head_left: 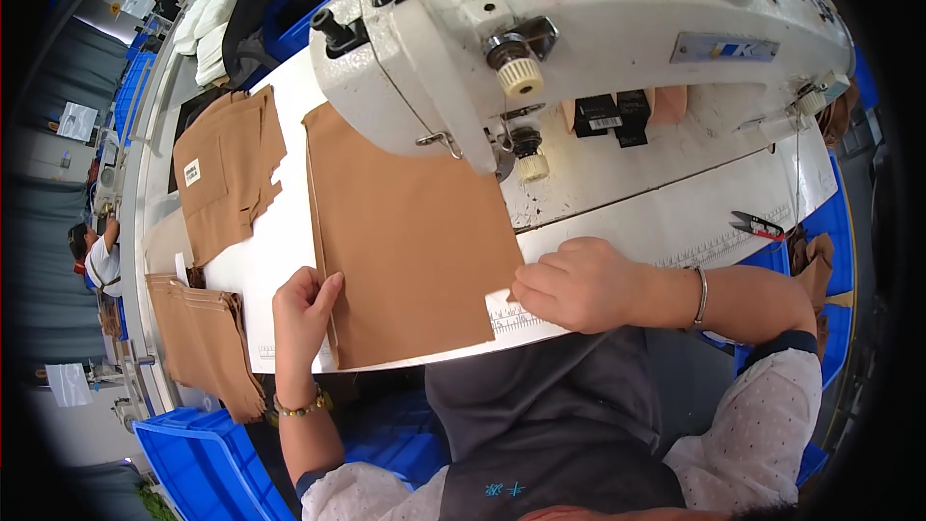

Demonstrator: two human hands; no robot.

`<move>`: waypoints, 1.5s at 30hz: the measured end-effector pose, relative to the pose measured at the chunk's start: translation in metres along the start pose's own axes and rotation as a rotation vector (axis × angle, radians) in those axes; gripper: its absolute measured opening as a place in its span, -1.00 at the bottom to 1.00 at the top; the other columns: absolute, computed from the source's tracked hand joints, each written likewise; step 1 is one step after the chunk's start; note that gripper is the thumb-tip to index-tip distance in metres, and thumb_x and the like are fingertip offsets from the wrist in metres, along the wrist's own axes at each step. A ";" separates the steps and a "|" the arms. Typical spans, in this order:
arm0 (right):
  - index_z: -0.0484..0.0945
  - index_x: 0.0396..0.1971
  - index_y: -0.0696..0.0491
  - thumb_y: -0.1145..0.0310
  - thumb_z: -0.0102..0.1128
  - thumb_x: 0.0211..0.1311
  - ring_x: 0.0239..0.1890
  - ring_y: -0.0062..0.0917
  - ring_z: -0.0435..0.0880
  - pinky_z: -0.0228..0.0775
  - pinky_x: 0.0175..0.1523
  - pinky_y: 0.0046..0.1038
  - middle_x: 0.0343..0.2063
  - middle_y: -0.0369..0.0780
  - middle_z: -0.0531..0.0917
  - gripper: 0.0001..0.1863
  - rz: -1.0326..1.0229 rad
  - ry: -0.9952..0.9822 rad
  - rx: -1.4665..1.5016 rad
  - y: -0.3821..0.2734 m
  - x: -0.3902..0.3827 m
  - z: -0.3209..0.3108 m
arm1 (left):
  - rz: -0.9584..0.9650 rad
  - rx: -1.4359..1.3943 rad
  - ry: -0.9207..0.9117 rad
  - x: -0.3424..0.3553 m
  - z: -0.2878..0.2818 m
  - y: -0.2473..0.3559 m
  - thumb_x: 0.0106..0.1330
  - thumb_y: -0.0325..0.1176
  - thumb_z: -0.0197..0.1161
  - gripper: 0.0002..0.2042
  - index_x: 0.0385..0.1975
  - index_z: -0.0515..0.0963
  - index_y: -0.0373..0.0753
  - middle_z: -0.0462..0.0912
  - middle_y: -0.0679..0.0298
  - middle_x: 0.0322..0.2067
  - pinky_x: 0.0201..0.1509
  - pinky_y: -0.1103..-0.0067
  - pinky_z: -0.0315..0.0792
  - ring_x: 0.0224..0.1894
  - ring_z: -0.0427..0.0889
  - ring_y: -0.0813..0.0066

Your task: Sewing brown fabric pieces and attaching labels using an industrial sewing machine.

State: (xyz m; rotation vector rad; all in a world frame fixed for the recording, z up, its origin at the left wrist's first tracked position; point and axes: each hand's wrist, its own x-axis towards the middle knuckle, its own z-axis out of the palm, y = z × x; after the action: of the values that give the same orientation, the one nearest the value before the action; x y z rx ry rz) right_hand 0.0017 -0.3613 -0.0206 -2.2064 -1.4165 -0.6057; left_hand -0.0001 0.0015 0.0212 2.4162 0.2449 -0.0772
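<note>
A tan fabric piece (410, 232) lies flat on the white sewing table (598, 227), its far end under the head of a white industrial sewing machine (579, 29). My left hand (304, 314) pinches the fabric's near left edge, where a narrow fold runs along the side. My right hand (574, 285), fingers curled, presses on the fabric's near right corner at the table's front edge. A ruler strip (516, 320) is printed on the table beside that corner.
A stack of tan cut pieces (227, 169) lies at the left of the table, more (207, 338) hang lower left. Thread snips (757, 225) lie at the right. Blue bins (207, 463) stand below. Another person (96, 256) sits far left.
</note>
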 end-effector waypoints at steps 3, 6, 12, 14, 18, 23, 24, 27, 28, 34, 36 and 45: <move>0.63 -0.39 0.08 0.38 0.32 0.05 -0.55 -0.62 0.57 0.35 -0.52 -0.53 -0.42 -0.34 0.61 -0.87 0.013 -0.058 0.012 0.009 0.004 0.001 | 0.027 0.011 -0.001 0.012 0.001 0.002 0.36 -0.33 0.38 -0.68 -0.56 0.48 -0.38 0.36 0.45 -0.71 -0.57 0.63 0.13 -0.60 0.21 0.74; 0.56 -0.48 0.04 0.38 0.27 0.03 -0.58 -0.59 0.53 0.36 -0.53 -0.50 -0.50 -0.34 0.49 -0.91 0.024 0.002 0.003 0.018 0.008 0.010 | 0.035 0.041 0.009 0.026 0.002 -0.006 0.36 -0.31 0.39 -0.67 -0.56 0.49 -0.38 0.35 0.44 -0.72 -0.58 0.62 0.13 -0.61 0.21 0.73; 0.47 -0.60 0.00 0.39 0.22 0.00 -0.61 -0.56 0.49 0.36 -0.54 -0.46 -0.56 -0.33 0.39 -0.89 0.043 0.056 -0.035 0.035 0.015 0.017 | 0.067 0.079 0.030 0.049 0.004 -0.002 0.35 -0.28 0.40 -0.65 -0.56 0.50 -0.40 0.37 0.40 -0.73 -0.59 0.60 0.14 -0.63 0.21 0.70; 0.46 -0.60 0.00 0.39 0.22 0.00 -0.61 -0.55 0.50 0.37 -0.54 -0.45 -0.56 -0.33 0.40 -0.89 0.042 0.064 -0.042 0.040 0.018 0.020 | 0.068 0.078 0.040 0.055 0.002 -0.002 0.35 -0.27 0.40 -0.64 -0.57 0.49 -0.40 0.37 0.40 -0.74 -0.59 0.60 0.14 -0.63 0.21 0.70; 0.47 -0.59 0.00 0.40 0.22 0.01 -0.58 -0.53 0.55 0.39 -0.53 -0.41 -0.54 -0.31 0.41 -0.89 0.069 0.087 -0.003 0.050 0.021 0.026 | 0.074 0.104 0.029 0.068 0.002 0.002 0.32 -0.26 0.42 -0.68 -0.49 0.53 -0.40 0.46 0.33 -0.71 -0.58 0.55 0.22 -0.67 0.31 0.61; 0.47 -0.58 -0.01 0.41 0.21 0.02 -0.56 -0.51 0.58 0.41 -0.52 -0.39 -0.53 -0.31 0.42 -0.90 0.092 0.081 -0.007 0.051 0.021 0.026 | 0.365 0.445 0.310 0.058 0.021 0.041 0.22 -0.34 0.46 -0.76 -0.26 0.58 -0.30 0.67 0.19 -0.31 -0.27 0.38 0.44 -0.37 0.59 0.24; 0.47 -0.59 -0.01 0.41 0.21 0.02 -0.56 -0.51 0.58 0.41 -0.52 -0.39 -0.53 -0.30 0.42 -0.90 0.093 0.082 0.008 0.050 0.023 0.025 | 0.599 0.514 0.438 0.054 0.026 0.050 0.18 -0.37 0.47 -0.74 -0.19 0.59 -0.27 0.69 0.16 -0.15 -0.14 0.32 0.47 -0.22 0.64 0.12; 0.47 -0.58 0.00 0.40 0.21 0.03 -0.56 -0.51 0.58 0.42 -0.52 -0.40 -0.52 -0.31 0.43 -0.90 0.095 0.081 0.005 0.050 0.022 0.024 | 0.912 0.345 0.127 0.040 0.057 0.086 0.14 -0.46 0.44 -0.72 -0.13 0.62 -0.25 0.66 0.17 -0.09 0.07 0.30 0.48 -0.02 0.63 0.14; 0.48 -0.58 0.00 0.40 0.21 0.03 -0.56 -0.51 0.58 0.43 -0.51 -0.41 -0.52 -0.31 0.45 -0.90 0.089 0.086 -0.006 0.051 0.022 0.025 | 0.996 0.298 0.016 0.038 0.065 0.092 0.12 -0.48 0.43 -0.70 -0.12 0.64 -0.25 0.67 0.19 -0.09 0.12 0.29 0.49 0.01 0.64 0.15; 0.54 -0.55 0.00 0.37 0.23 0.03 -0.52 -0.50 0.62 0.47 -0.48 -0.44 -0.48 -0.30 0.53 -0.94 0.034 -0.044 -0.148 0.044 0.021 0.004 | 1.124 0.143 -0.170 0.037 0.093 0.079 0.09 -0.57 0.36 -0.68 -0.11 0.72 -0.19 0.72 0.27 -0.08 0.24 0.24 0.50 0.11 0.65 0.20; 0.56 -0.54 0.00 0.37 0.24 0.01 -0.50 -0.49 0.65 0.49 -0.47 -0.42 -0.49 -0.28 0.55 -0.94 0.153 -0.186 -0.165 0.036 0.022 -0.033 | 1.139 0.166 -0.154 0.039 0.090 0.077 0.08 -0.59 0.35 -0.66 -0.11 0.72 -0.18 0.72 0.29 -0.08 0.25 0.25 0.50 0.11 0.65 0.21; 0.58 -0.53 0.03 0.37 0.25 0.15 -0.48 -0.36 0.69 0.52 -0.42 -0.32 -0.55 -0.27 0.60 -0.89 0.454 -0.128 -0.394 0.091 -0.001 -0.067 | 1.151 0.148 -0.127 0.038 0.093 0.078 0.05 -0.62 0.33 -0.66 -0.14 0.73 -0.18 0.73 0.31 -0.08 0.24 0.28 0.52 0.12 0.66 0.23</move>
State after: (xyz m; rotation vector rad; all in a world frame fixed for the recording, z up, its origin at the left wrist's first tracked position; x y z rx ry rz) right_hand 0.0767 -0.4351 0.0205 -2.8008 -0.8467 -0.6249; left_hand 0.0540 -0.1118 -0.0036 2.3223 -1.2280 0.2783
